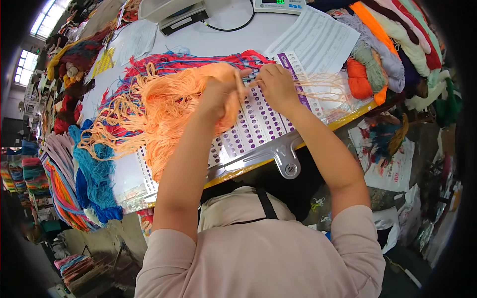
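A large loose heap of peach-orange yarn spreads over the left part of the table, with loops trailing leftward. My left hand is at the heap's right side, against the yarn; motion smears its fingers, so their grip is unclear. Close beside it, my right hand is closed, its fingertips pinching thin peach-orange strands that run out to the right. Beneath both hands lie white cards with rows of purple-ringed holes. Red, pink and blue yarn lies behind the heap.
A large metal clip sits at the table's front edge. Printed sheets and a digital scale with a cable are farther back. Coloured skeins pile up at right; blue yarn hangs over the left edge.
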{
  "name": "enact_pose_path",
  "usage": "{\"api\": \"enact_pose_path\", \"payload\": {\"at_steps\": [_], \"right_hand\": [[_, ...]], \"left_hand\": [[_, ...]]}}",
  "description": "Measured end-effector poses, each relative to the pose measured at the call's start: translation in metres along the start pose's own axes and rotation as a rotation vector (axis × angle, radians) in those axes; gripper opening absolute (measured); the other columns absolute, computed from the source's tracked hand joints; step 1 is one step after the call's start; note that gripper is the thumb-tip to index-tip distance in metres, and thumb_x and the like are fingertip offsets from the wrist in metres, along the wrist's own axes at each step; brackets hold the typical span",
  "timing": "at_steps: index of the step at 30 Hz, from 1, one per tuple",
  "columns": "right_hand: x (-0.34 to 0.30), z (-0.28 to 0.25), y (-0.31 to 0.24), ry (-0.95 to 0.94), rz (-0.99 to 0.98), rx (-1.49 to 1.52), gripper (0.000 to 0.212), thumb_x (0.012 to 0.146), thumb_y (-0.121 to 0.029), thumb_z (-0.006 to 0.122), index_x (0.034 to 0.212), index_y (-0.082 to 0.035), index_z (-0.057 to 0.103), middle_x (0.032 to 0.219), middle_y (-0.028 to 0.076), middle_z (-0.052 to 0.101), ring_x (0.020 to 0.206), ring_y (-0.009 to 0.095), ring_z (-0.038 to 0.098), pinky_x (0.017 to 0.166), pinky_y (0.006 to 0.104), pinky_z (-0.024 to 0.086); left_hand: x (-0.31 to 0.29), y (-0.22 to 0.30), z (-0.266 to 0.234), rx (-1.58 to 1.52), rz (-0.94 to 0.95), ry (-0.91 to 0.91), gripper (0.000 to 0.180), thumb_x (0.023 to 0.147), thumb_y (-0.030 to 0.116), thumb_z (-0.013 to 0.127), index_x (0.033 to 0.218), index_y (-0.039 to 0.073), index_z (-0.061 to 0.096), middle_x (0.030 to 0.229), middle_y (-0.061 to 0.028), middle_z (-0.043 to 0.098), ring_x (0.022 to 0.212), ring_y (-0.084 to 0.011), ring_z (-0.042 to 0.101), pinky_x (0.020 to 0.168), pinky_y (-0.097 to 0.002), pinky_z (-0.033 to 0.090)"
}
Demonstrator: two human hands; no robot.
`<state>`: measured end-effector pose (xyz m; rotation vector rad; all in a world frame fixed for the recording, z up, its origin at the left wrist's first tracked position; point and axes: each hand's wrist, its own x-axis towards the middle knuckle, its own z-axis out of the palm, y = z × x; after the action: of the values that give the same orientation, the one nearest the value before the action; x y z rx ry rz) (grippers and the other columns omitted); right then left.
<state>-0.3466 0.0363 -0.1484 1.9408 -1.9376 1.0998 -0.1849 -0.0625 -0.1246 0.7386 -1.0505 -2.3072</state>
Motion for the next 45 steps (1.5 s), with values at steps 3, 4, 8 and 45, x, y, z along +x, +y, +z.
{"api": "enact_pose_path", "payload": {"at_steps": [3, 4, 8, 45], "right_hand": [[0.001, 0.000, 0.004, -0.003, 0.048, 0.173, 0.008, 0.081, -0.007, 0.059, 0.089, -0.004, 0.058, 0.092, 0.009, 0.058, 0.094, 0.031, 0.054, 0.080, 0.0421, 0.044], [-0.001, 0.001, 0.006, -0.003, 0.054, 0.167, 0.008, 0.081, -0.007, 0.059, 0.089, -0.004, 0.058, 0.092, 0.009, 0.058, 0.094, 0.031, 0.054, 0.080, 0.0421, 0.044], [-0.010, 0.003, 0.007, -0.146, 0.153, 0.210, 0.016, 0.086, -0.007, 0.053, 0.102, -0.002, 0.057, 0.103, 0.014, 0.059, 0.100, 0.033, 0.054, 0.086, 0.0424, 0.043], [0.005, -0.069, -0.188, -0.291, 0.644, 1.419, 0.021, 0.094, -0.010, 0.053, 0.094, 0.006, 0.066, 0.083, 0.006, 0.067, 0.079, 0.010, 0.060, 0.076, 0.0244, 0.048]], "left_hand": [[0.001, -0.007, 0.026, 0.482, -0.059, 0.044, 0.023, 0.081, 0.006, 0.062, 0.102, -0.005, 0.063, 0.091, -0.0137, 0.067, 0.078, -0.0157, 0.064, 0.061, -0.0276, 0.050], [0.002, -0.007, 0.032, 0.791, -0.092, 0.164, 0.021, 0.080, 0.007, 0.066, 0.096, -0.006, 0.065, 0.084, -0.0128, 0.068, 0.076, -0.0153, 0.064, 0.061, -0.0268, 0.050], [-0.004, 0.009, -0.020, 0.773, 0.260, 0.273, 0.030, 0.084, 0.030, 0.065, 0.092, 0.001, 0.068, 0.077, -0.0051, 0.065, 0.071, -0.0140, 0.061, 0.065, -0.0291, 0.048], [-0.165, 0.089, 0.007, -0.051, 0.139, -0.107, 0.039, 0.087, 0.014, 0.061, 0.121, -0.003, 0.056, 0.093, -0.0081, 0.063, 0.067, -0.0102, 0.058, 0.067, -0.0254, 0.051]]}}
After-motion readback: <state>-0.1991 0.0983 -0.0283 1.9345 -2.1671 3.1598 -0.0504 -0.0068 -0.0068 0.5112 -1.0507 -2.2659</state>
